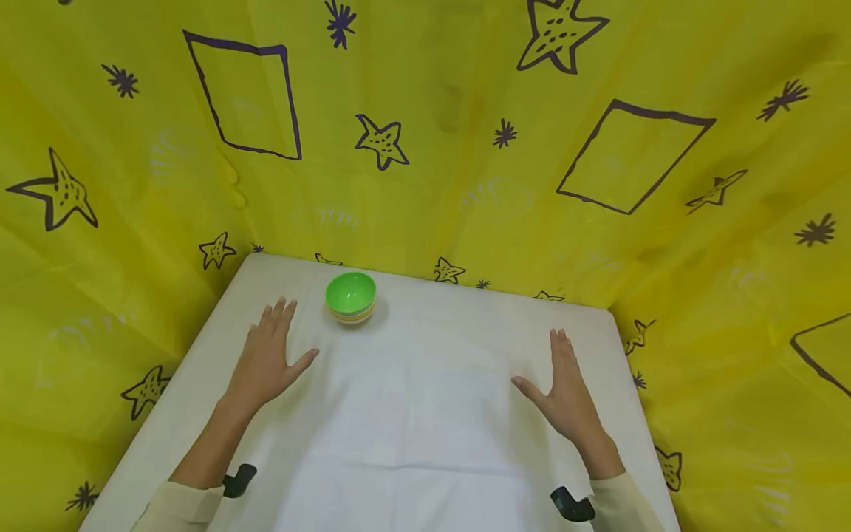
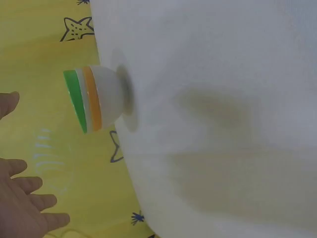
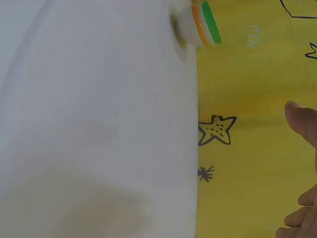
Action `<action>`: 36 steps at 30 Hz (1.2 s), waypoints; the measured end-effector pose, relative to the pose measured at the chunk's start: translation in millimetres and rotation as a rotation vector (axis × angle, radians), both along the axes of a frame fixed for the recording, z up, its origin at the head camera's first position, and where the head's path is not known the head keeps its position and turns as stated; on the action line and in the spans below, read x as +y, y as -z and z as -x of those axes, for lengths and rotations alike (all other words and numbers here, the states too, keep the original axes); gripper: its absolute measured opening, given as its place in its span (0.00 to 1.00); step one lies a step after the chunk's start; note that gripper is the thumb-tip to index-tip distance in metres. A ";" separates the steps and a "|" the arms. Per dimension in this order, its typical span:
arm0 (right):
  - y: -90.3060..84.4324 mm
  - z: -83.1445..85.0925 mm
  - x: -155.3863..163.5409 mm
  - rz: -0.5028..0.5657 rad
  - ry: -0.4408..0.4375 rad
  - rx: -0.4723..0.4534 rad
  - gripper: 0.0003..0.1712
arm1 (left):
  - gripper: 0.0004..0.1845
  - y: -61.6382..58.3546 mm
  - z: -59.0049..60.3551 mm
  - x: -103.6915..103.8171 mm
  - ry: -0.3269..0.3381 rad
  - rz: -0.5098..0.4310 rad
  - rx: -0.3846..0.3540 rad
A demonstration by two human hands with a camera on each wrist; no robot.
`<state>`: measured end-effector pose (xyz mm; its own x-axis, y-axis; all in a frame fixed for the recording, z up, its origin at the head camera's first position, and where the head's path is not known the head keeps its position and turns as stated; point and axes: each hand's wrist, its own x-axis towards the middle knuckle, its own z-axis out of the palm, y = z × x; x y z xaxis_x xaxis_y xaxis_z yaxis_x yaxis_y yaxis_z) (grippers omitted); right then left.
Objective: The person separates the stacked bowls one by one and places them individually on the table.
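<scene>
Green inside, with green, pale and orange bands around its outer wall, the stack of bowls [image 1: 350, 297] stands upright near the table's far edge, at about 11 o'clock from the middle of the white tablecloth [image 1: 412, 414]. From the wrist views it reads as several nested bowls, though you cannot count them surely. Nothing has been lifted or separated as far as you can see: the stack stands whole and untouched, so all the handling is still ahead of you.

Your left hand [image 1: 267, 360] lies flat and spread on the cloth, fingers straight, holding nothing; the stack sits near its fingertips at about 1 o'clock, apart from them. Your right hand [image 1: 566, 389] is likewise flat and empty, well apart from the stack, which lies at its 10 o'clock.

For room: the cloth between and ahead of your hands is bare. The far table edge runs just behind the stack, and the yellow star-printed backdrop [image 1: 425, 148] closes in at 12, 9 and 3 o'clock, so lift toward 6 o'clock.
</scene>
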<state>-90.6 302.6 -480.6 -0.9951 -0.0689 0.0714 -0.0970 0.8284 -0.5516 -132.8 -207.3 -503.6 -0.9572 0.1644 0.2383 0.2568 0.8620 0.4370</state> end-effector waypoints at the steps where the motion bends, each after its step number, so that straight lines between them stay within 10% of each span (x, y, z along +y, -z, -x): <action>1: -0.2 0.4 -1.5 0.023 0.000 -0.016 0.66 | 0.51 2.0 0.1 -0.3 0.003 -0.023 -0.011; 36: 34.4 30.3 -61.6 0.236 -0.006 -0.114 0.70 | 0.50 57.3 -6.9 21.0 -0.089 -0.282 -0.085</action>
<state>-120.9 241.1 -515.0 -0.9972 -0.0700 -0.0258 -0.0282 0.6747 -0.7375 -125.9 -186.3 -560.9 -0.9832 0.0176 0.1815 0.1382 0.7213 0.6787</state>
